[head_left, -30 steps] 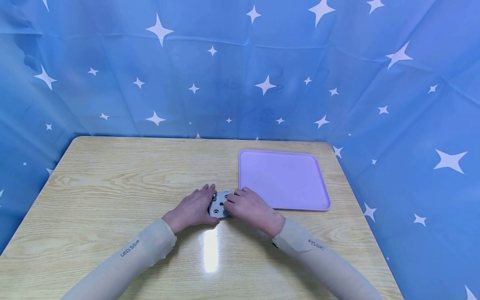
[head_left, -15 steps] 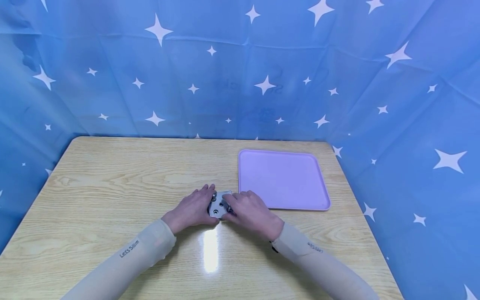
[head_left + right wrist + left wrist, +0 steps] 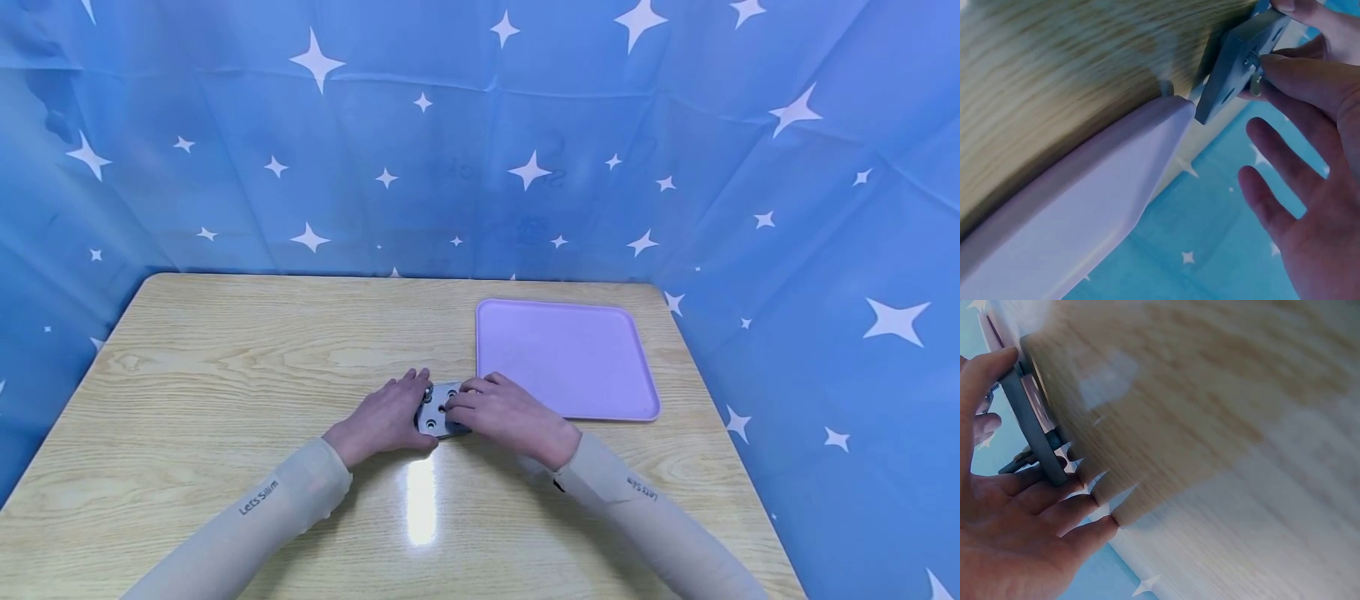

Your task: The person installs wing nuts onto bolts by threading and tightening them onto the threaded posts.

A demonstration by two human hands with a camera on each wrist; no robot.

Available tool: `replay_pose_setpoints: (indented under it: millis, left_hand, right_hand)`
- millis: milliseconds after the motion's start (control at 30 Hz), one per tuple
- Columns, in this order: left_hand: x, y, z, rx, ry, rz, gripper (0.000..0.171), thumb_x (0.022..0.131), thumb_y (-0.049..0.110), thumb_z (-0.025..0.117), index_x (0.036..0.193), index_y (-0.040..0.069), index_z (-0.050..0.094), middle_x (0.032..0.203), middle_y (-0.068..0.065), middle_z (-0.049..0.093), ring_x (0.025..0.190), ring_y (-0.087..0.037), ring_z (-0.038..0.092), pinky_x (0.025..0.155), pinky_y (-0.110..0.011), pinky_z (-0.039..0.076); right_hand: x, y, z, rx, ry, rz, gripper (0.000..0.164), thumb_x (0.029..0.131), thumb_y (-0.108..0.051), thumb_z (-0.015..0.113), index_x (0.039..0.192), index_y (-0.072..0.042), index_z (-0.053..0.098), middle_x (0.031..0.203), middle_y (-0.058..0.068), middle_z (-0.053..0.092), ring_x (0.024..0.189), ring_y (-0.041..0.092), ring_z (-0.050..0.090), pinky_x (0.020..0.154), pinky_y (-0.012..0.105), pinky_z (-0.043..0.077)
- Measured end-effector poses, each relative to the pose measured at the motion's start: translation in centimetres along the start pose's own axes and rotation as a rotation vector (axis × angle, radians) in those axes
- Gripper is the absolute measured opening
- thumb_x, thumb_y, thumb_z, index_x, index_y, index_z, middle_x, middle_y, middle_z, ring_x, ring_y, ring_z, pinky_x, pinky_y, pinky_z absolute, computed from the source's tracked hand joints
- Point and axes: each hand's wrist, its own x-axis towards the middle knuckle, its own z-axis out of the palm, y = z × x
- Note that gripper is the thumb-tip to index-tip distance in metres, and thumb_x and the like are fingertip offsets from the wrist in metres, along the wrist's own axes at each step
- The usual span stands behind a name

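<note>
A square grey metal plate with round holes (image 3: 432, 413) stands slightly raised off the table, between both hands. My left hand (image 3: 386, 417) grips it from the left, thumb at the near edge and fingers at the far side. In the left wrist view the edge of the plate (image 3: 1034, 425) shows between thumb and fingers, with a threaded screw (image 3: 1015, 464) near the fingers. My right hand (image 3: 510, 417) is at the plate's right side. In the right wrist view its thumb and a finger pinch a small screw (image 3: 1252, 60) at a hole; the other fingers extend loosely.
A shallow purple tray (image 3: 566, 358) lies at the back right, its near left corner close to the right hand. The wooden table (image 3: 247, 350) reaches to a blue star-patterned curtain (image 3: 450, 125) behind and at both sides.
My right hand rolled over the plate half a second ago and has since turned back, its wrist a little farther right. The left hand and the plate have stayed in place.
</note>
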Motion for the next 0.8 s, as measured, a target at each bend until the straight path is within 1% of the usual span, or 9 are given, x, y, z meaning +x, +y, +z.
replay_pose_setpoints:
  millis: [67,133,233,333,467,600,733,800]
  left_hand:
    - [0.0,0.0,0.0,-0.002,0.001,-0.002,0.106,0.075,0.043,0.089,0.153,-0.008,0.04,0.157,-0.029,0.042,0.148,-0.042,0.038,0.12,-0.055,0.036]
    - [0.0,0.0,0.0,-0.001,0.004,-0.001,0.105,0.075,0.043,0.089,0.153,-0.008,0.04,0.157,-0.029,0.042,0.148,-0.042,0.038,0.12,-0.055,0.035]
    - [0.0,0.0,0.0,0.003,0.008,0.005,0.104,0.075,0.043,0.089,0.152,-0.008,0.041,0.157,-0.029,0.042,0.148,-0.042,0.038,0.12,-0.054,0.035]
    - [0.0,0.0,0.0,0.007,0.008,0.007,0.104,0.075,0.044,0.088,0.152,-0.009,0.041,0.157,-0.029,0.042,0.148,-0.042,0.038,0.12,-0.054,0.035]
    - [0.0,0.0,0.0,0.002,0.009,0.007,0.105,0.075,0.043,0.088,0.153,-0.009,0.04,0.156,-0.03,0.042,0.148,-0.042,0.038,0.12,-0.055,0.035]
    - [-0.1,0.0,0.0,-0.001,0.013,0.011,0.106,0.075,0.043,0.088,0.152,-0.009,0.039,0.156,-0.031,0.042,0.148,-0.042,0.038,0.12,-0.055,0.035]
    - [-0.1,-0.1,0.1,0.0,0.017,0.013,0.106,0.075,0.043,0.089,0.152,-0.01,0.039,0.155,-0.032,0.042,0.147,-0.043,0.039,0.12,-0.055,0.035]
    - [-0.1,-0.1,0.1,0.0,0.018,0.015,0.106,0.075,0.043,0.089,0.152,-0.01,0.039,0.155,-0.032,0.042,0.147,-0.043,0.039,0.12,-0.055,0.035]
  right_hand:
    - [0.1,-0.1,0.1,-0.018,0.017,-0.001,0.029,0.097,-0.012,0.07,0.123,-0.024,0.071,0.125,-0.011,0.069,0.119,0.013,0.06,0.096,0.033,0.051]
    - [0.2,-0.3,0.3,-0.035,0.037,0.006,0.024,0.096,-0.013,0.072,0.117,-0.023,0.073,0.12,-0.01,0.071,0.114,0.013,0.062,0.093,0.032,0.052]
    - [0.5,-0.6,0.6,-0.055,0.074,0.029,0.015,0.093,-0.016,0.075,0.107,-0.022,0.073,0.108,-0.008,0.071,0.103,0.014,0.064,0.083,0.03,0.052]
    - [0.9,-0.9,1.0,-0.067,0.112,0.064,0.007,0.093,-0.021,0.075,0.1,-0.019,0.072,0.098,-0.006,0.071,0.091,0.015,0.064,0.073,0.028,0.05]
    - [1.4,-1.5,1.5,-0.056,0.141,0.131,0.01,0.094,-0.023,0.076,0.095,-0.015,0.07,0.089,-0.003,0.071,0.077,0.015,0.063,0.064,0.026,0.049]
    - [1.7,-2.2,1.6,-0.019,0.14,0.217,0.014,0.094,-0.021,0.077,0.089,-0.012,0.069,0.081,0.0,0.069,0.067,0.014,0.06,0.058,0.026,0.049]
    - [1.8,-2.6,1.6,0.056,0.139,0.288,0.016,0.095,-0.018,0.075,0.085,-0.01,0.066,0.077,0.001,0.067,0.063,0.014,0.058,0.055,0.028,0.05]
    - [1.7,-2.6,1.6,0.111,0.134,0.312,0.018,0.096,-0.022,0.074,0.086,-0.009,0.066,0.076,0.001,0.066,0.063,0.014,0.058,0.056,0.028,0.051]
